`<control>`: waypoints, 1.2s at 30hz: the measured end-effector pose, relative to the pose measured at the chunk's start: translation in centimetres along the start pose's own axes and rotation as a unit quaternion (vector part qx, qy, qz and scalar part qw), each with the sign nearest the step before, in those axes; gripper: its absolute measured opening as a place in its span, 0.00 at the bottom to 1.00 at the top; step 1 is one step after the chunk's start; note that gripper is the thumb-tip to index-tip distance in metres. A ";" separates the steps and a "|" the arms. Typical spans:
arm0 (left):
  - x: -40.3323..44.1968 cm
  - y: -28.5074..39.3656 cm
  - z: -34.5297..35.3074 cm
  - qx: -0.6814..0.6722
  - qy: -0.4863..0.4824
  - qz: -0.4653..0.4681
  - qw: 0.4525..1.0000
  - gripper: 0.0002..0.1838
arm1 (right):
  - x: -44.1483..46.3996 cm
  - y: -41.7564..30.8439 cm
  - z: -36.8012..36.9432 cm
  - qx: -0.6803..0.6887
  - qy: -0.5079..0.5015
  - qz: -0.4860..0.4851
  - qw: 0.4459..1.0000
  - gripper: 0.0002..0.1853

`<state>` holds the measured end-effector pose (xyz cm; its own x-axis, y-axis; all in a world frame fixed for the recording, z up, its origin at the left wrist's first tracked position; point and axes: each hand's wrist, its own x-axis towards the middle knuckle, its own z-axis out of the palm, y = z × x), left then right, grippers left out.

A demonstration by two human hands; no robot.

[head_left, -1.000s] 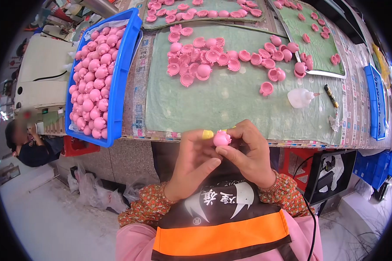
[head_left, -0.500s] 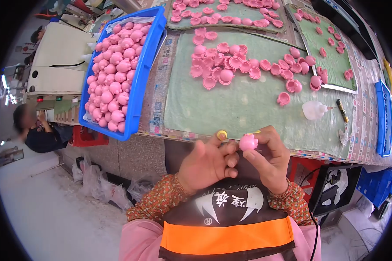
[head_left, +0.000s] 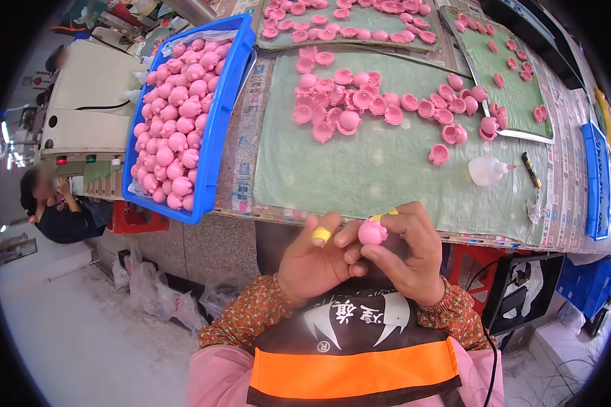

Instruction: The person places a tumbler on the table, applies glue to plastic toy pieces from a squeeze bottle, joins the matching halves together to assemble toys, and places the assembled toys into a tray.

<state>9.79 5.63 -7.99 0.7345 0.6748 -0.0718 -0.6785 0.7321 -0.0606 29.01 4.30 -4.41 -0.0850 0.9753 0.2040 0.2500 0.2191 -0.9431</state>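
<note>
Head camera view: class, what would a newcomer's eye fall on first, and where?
Probably the blue tray heaped with pink balls, at upper left. Next, the single ball in the right hand, just below the middle, with the left hand beside it. The orange band across the apron stands out at the bottom.

The ball (head_left: 372, 232) before the mat (head_left: 319, 176) looks like smooth, glossy plastic; the mat is matt, slightly creased. Left of the mat, the crate (head_left: 217, 136) is shiny plastic; on the mat, the bottle (head_left: 485, 171) is translucent plastic. Before the mat, the sleeves (head_left: 248, 315) are printed cloth.
</note>
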 end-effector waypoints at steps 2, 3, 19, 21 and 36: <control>0.1 0.2 0.4 0.022 0.008 0.008 1.000 0.18 | -0.1 0.1 -0.1 -0.010 -0.003 -0.005 1.000 0.17; 0.3 0.4 0.9 0.075 0.035 0.002 0.997 0.15 | -0.1 0.2 0.0 -0.002 -0.001 0.003 1.000 0.17; 1.3 0.4 3.3 0.406 0.151 0.000 0.901 0.21 | -0.4 1.1 -0.1 -0.038 -0.003 -0.016 0.999 0.20; 1.6 0.3 3.4 0.396 0.153 0.001 0.906 0.20 | -0.2 1.0 -0.2 -0.054 -0.008 -0.036 0.998 0.20; 1.2 0.1 2.8 0.363 0.153 0.012 0.919 0.20 | -0.2 0.9 0.0 -0.098 0.015 -0.075 0.992 0.22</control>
<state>10.67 6.76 -5.27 0.6064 0.7148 -0.3483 -0.4259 0.6619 0.6169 29.27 4.31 -5.31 -0.1081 0.9308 0.3491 0.4192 0.3611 -0.8330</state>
